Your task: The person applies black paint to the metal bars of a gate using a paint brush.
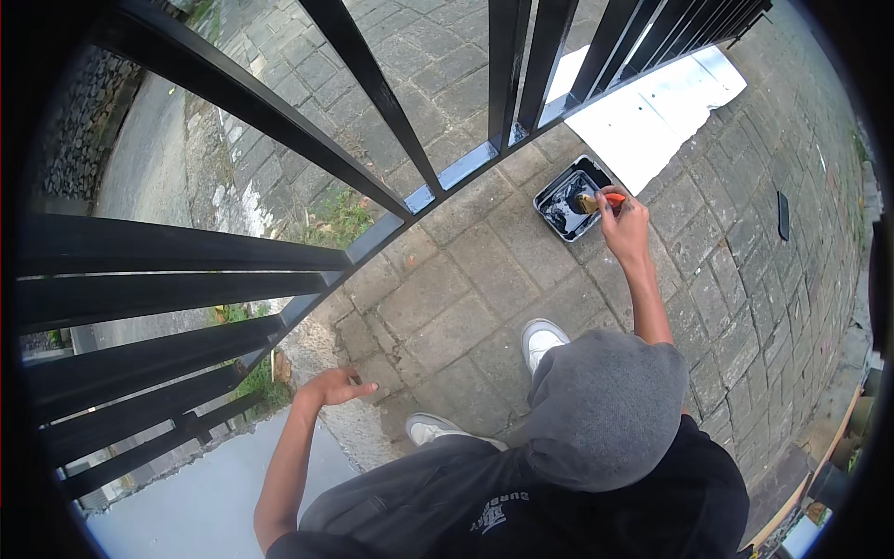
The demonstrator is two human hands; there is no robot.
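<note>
My right hand [626, 227] grips a paintbrush [590, 203] by its orange handle. The brush's bristles dip into a shallow paint tray [553, 219] smeared with black paint, which rests on the paving. Down at the left, my left hand [339, 388] hangs in the air with nothing in it, its thumb held away from the fingers. Ahead of me runs a black metal gate [370, 243] of upright bars on a bottom rail. Patches of that rail [469, 166] look glossy and pale blue-grey with reflected light.
A white sheet [646, 115] lies under the gate beyond the tray. Farther right, a dark flat object, perhaps a phone [783, 216], lies on the paving blocks [454, 286]. A grey-topped low wall [223, 482] stands at lower left. My shoes [543, 342] are on the paving.
</note>
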